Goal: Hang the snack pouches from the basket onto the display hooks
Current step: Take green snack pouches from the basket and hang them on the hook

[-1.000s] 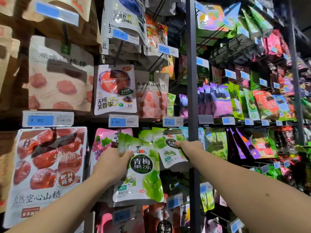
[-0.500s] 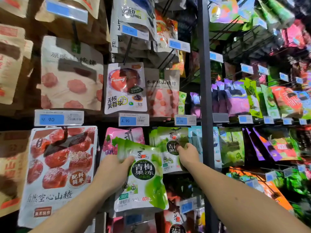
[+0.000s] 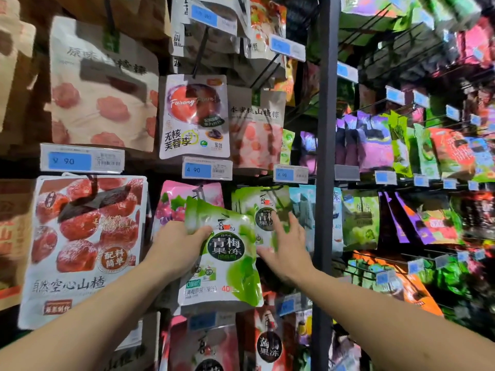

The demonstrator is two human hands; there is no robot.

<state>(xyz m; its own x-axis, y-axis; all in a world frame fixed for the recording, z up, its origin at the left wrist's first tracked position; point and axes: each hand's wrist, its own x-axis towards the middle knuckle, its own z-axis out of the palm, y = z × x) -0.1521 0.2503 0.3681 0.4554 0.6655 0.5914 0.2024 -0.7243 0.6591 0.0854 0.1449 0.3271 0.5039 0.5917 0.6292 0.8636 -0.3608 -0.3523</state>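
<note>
Grips a green pouch [image 3: 227,253] in the left hand [image 3: 175,250], thumb pressed across the front near the top left corner, fingers curled out of sight behind. Holds it off the rack, slightly tilted, on no hook, partly covering a pink pouch [image 3: 187,199] and just left of the hanging green pouches [image 3: 263,207] with the same print. Shows a second green edge behind the top of the held pouch; cannot tell whether one pack or two.

Lays the right hand [image 3: 288,245] open, fingers straight and spread, against the lower front of the hanging green pouches, gripping nothing. Blurred at the fingertips, so firm contact not certain. Places that hand just left of a dark upright post [image 3: 325,156].

On the row above: a white plum pouch [image 3: 194,116], with a blue price tag [image 3: 207,169] marked 4.90 beneath it. Far left: a large hawthorn bag [image 3: 83,245] printed with red fruit, under a wider price tag [image 3: 81,160] marked 9.90. Right of the post: purple packs [image 3: 375,145] among green and orange ones, all blurred.
</note>
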